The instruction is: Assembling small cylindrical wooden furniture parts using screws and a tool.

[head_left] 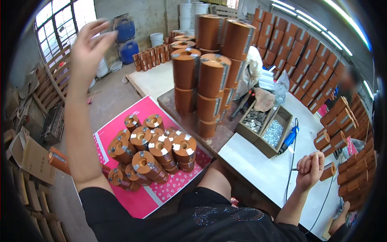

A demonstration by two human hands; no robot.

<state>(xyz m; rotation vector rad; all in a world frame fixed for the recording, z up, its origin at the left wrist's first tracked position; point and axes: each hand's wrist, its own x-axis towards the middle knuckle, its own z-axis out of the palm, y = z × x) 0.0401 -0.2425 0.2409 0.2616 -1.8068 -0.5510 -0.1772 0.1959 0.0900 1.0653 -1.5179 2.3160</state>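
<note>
My left hand [94, 38] is raised high at the left with fingers apart and nothing in it, above the floor side of the pink-covered table [121, 201]. On that table stands a cluster of brown cylinders [147, 163] with holes in their tops and small metal clips at the rims. Closed in a fist, my right hand [310, 169] hovers over the white tabletop [246, 161]; a thin dark rod [294, 169] pokes out of it, the rest hidden by the fingers. Near it lies a blue power tool [289, 139] with a cable.
Tall stacks of brown cylinders [209, 76] rise ahead at the centre. A two-part wooden box [260, 141] holds small metal pieces. More cylinders [294, 52] are piled along the right wall. Another person [346, 82] is at the far right; another hand [342, 215] shows lower right.
</note>
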